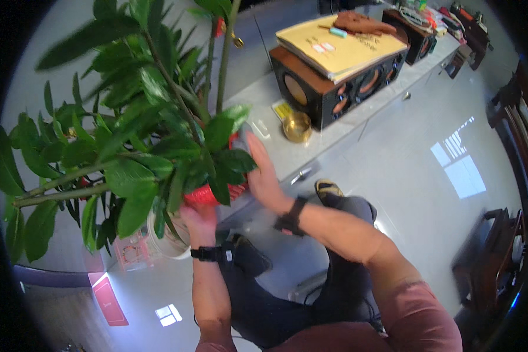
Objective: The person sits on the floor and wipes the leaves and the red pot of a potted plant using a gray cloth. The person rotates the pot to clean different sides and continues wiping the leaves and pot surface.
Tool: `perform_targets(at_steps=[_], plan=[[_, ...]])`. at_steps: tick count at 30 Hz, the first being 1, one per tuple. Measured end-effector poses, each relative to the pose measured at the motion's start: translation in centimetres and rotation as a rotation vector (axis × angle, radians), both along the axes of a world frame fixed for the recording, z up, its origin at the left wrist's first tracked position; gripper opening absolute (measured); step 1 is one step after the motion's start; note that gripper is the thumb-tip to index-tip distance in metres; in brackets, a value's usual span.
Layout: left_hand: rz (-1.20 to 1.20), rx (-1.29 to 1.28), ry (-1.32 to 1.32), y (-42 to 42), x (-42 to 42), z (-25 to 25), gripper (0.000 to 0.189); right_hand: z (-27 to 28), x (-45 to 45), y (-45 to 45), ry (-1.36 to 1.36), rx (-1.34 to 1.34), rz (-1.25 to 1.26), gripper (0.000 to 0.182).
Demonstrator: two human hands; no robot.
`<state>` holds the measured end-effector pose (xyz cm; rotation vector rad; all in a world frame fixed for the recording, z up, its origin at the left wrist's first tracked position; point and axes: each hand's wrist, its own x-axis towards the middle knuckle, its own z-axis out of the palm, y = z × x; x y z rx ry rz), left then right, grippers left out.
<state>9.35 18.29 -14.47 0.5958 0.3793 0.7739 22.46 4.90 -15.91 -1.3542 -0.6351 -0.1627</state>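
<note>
A large leafy plant [132, 176], which looks like a ZZ plant, fills the left side of the view. Its pot, mostly hidden by leaves, shows a red band [202, 195] with pale writing. My left hand [200, 220] grips the pot low on the near side, fingers under the leaves. On the pot's right side lies my right hand [264, 176], with something grey, perhaps a cloth [244, 131], at its fingers. Whether the pot rests on the cabinet top [255, 99] or is lifted, I cannot tell.
A brass bowl [297, 126] stands beside a wood-sided speaker [343, 88] topped with a yellow folder [341, 46]. Below the plant are a white bucket [169, 240] and a pink patterned box [132, 253]. Dark wooden furniture [488, 259] stands at right.
</note>
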Motion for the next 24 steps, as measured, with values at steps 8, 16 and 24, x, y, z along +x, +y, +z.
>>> perform_targets(at_steps=[8, 16, 24], plan=[[0.043, -0.012, 0.088, 0.7, -0.8, -0.4, 0.045, 2.7, 0.2, -1.6, 0.816, 0.074, 0.388, 0.039], [0.085, -0.043, 0.102, 0.1, -0.6, 0.6, 0.044, 2.2, -3.5, -1.7, 0.725, 0.297, 0.381, 0.046], [-0.025, -0.028, 0.0, -1.0, 0.0, 1.4, 0.043, 2.1, 1.3, -0.9, -0.047, -0.112, 0.148, 0.052]])
